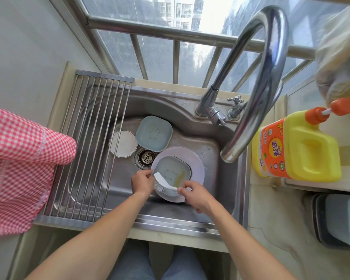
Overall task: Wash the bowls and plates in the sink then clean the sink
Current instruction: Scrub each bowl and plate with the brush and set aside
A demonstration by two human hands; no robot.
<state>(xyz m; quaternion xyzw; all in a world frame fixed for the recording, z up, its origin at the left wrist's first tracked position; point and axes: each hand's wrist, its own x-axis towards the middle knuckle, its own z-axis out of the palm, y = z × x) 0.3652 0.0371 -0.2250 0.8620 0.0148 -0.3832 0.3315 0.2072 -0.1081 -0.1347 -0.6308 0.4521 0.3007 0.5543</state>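
A white brush (166,183) is held over a blue-grey square dish (171,173) that sits inside a lilac round plate (198,168) at the near side of the sink (190,122). The brush's long axis runs from upper left to lower right: the bristled head lies at the left, bristles turned down toward the near rim of the dish, and the handle ends at the right. A yellowish smear is seen in the right part of the dish.

The left hand (142,183) is placed at the left edge of the dish, its fingers (150,174) curled and pinching the rim just beside the brush head. The right hand (196,196) is closed on the handle end of the brush, which is pinched between thumb and curled fingers; the remaining fingers are folded under the palm.

Beyond the drain (147,156), a second blue-grey square dish (154,133) is tilted against the far wall of the sink, overlapping a white round bowl (122,143) to its left. A roll-up rack (89,142) of steel rods is laid across the left part of the sink, with a red checked cloth (18,168) over its left edge. The tap (267,81) arches above the right side. A yellow detergent jug (297,146) with an orange cap stands on the counter (271,229) to the right.
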